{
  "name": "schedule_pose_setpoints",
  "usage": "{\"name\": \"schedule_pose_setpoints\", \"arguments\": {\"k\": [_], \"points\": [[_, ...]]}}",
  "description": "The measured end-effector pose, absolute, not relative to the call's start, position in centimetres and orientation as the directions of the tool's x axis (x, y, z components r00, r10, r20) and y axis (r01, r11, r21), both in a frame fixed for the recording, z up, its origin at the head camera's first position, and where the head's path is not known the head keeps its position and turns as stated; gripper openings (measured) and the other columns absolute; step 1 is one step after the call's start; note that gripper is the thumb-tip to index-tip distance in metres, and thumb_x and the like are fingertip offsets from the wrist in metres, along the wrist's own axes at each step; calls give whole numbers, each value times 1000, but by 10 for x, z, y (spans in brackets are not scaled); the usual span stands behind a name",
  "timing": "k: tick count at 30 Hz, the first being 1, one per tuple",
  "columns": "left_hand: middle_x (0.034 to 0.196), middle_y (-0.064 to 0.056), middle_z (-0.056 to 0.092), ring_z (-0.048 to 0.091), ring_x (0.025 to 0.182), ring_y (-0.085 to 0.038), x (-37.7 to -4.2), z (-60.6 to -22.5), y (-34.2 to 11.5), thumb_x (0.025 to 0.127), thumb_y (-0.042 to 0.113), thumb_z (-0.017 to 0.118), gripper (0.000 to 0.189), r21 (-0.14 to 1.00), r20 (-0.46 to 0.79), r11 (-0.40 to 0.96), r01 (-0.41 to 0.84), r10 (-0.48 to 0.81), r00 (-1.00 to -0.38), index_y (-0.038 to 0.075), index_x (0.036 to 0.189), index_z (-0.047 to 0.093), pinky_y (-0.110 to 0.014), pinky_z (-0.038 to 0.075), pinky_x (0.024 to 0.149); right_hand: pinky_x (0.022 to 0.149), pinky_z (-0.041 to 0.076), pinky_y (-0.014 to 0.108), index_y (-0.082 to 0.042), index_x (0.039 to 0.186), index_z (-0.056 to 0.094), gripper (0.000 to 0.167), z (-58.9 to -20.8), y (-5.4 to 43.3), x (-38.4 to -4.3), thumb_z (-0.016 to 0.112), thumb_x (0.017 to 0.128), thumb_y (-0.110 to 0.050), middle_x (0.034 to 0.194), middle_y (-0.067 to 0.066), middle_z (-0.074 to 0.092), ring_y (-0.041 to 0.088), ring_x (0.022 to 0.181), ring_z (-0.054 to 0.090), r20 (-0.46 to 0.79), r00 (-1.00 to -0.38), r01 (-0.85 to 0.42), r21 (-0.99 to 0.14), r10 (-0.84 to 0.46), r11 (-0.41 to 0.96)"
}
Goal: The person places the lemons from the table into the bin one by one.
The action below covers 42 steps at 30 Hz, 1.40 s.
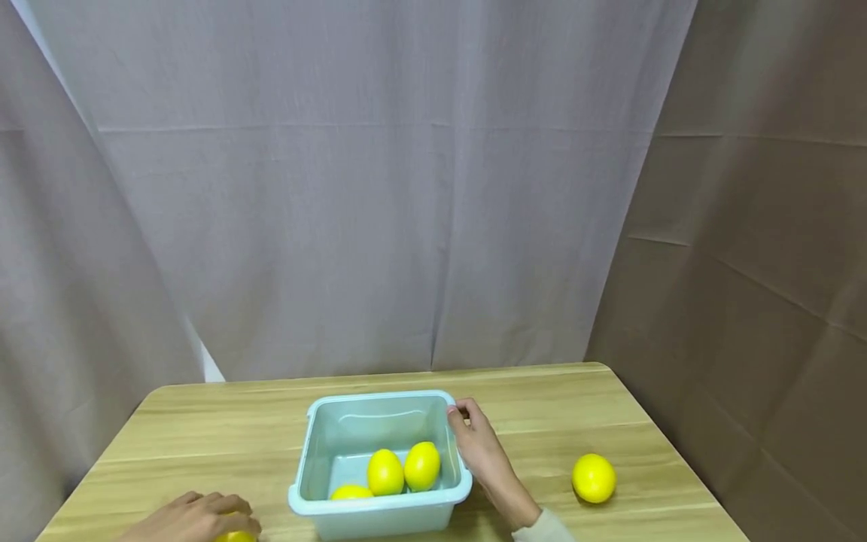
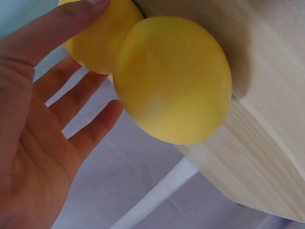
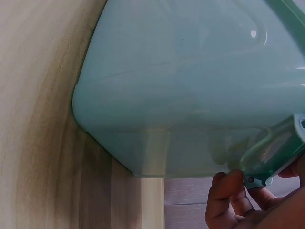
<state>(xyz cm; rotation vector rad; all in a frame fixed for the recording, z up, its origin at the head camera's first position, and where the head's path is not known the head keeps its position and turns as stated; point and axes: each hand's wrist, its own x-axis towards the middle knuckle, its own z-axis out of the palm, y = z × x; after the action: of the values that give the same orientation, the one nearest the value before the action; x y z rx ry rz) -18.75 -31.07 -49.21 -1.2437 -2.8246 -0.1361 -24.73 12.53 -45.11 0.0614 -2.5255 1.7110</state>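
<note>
A pale blue-green plastic bin stands on the table with three yellow lemons showing inside. My right hand grips the bin's right rim, fingers curled round its handle in the right wrist view. Left of the bin, my left hand reaches over a lemon at the bottom edge of the head view. Two lemons appear in the left wrist view: thumb and fingers hold the farther lemon, and a nearer lemon lies beside it close to the fingertips.
Another lemon rests on the wooden table to the right of the bin. Grey curtains hang behind the table, and a brown curtain hangs along its right side.
</note>
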Motion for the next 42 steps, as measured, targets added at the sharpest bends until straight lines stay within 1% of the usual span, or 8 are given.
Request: {"name": "schedule_pose_setpoints", "arguments": {"k": [6,9,17,27,33,37,40,42], "points": [[110,7,68,62,89,-5,-190,-490,-306,95,57,70,44,148,21,698,701,706,-708,23,123,73,-33,54,66,84,44,37,2,121,60,28,-453,127,-249,48,112,-22,109,11,59,25,98,54,112,-994,-97,-922,18,375],[111,4,69,63,89,-5,-191,-493,-305,95,56,71,46,173,2,707,686,696,-718,21,125,73,-33,55,66,85,44,37,2,120,60,27,-453,126,-250,49,112,-22,109,11,60,25,99,55,122,-992,-105,-918,20,381],[112,0,68,62,85,-5,-191,-492,-305,93,63,71,54,133,44,700,702,703,-710,20,125,72,-33,56,66,82,42,35,2,120,60,28,-450,126,-249,49,112,-22,110,12,60,23,95,53,130,-991,-113,-922,20,369],[110,2,62,50,75,2,-187,-485,-301,90,61,75,55,266,-26,740,618,646,-763,21,127,70,-27,52,63,83,43,36,2,121,60,27,-451,126,-248,49,112,-21,112,13,60,24,96,53,126,-992,-111,-921,15,372],[110,1,57,46,73,4,-189,-482,-300,88,58,79,53,278,10,719,637,661,-750,22,125,68,-24,49,61,84,43,36,2,121,60,27,-453,127,-247,49,112,-21,109,11,59,24,97,53,125,-992,-110,-924,19,367],[109,2,55,45,76,2,-189,-482,-302,84,53,85,52,206,115,685,699,692,-712,24,123,67,-22,47,60,85,43,36,2,122,60,28,-452,127,-246,49,112,-21,111,12,59,24,99,54,112,-993,-97,-925,21,369],[109,2,56,47,78,-1,-187,-483,-301,78,46,92,54,85,236,660,747,715,-659,25,121,67,-23,46,58,86,43,36,1,122,60,28,-453,126,-247,49,112,-22,113,12,59,25,100,54,101,-995,-85,-925,23,370],[111,1,58,50,80,-5,-186,-482,-300,75,47,93,56,20,270,671,741,710,-651,27,121,67,-26,48,60,86,43,36,1,122,60,28,-452,125,-247,49,112,-22,113,12,60,25,100,54,105,-994,-90,-925,20,369]]}}
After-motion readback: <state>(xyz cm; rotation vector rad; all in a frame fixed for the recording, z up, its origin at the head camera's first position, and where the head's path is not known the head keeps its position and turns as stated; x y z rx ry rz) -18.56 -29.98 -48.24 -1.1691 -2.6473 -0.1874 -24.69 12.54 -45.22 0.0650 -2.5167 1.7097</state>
